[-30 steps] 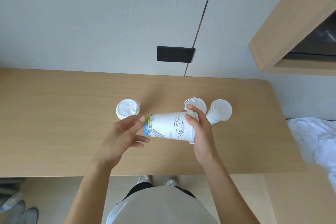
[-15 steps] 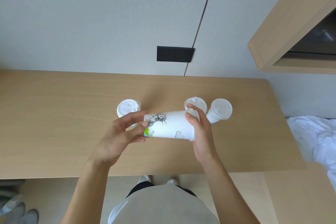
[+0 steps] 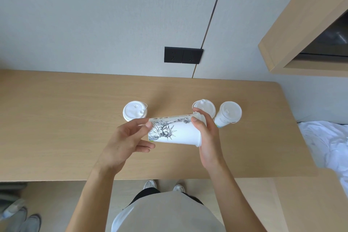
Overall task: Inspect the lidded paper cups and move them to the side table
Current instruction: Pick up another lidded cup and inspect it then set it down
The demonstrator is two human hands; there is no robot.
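Observation:
A white lidded paper cup with a black line drawing lies on its side in the air above the wooden table. My left hand grips its bottom end and my right hand covers its lid end. Three more lidded cups stand upright on the table: one behind my left hand, one partly hidden behind my right fingers, and one furthest right.
A black double wall socket sits on the wall behind the table. A wooden cabinet overhangs at the upper right. White bedding lies right of the table. A lower wooden surface stands at the bottom right.
The held cup has been rolled between both hands, so a different part of its print, the black drawing, now faces up. The standing cups have not moved.

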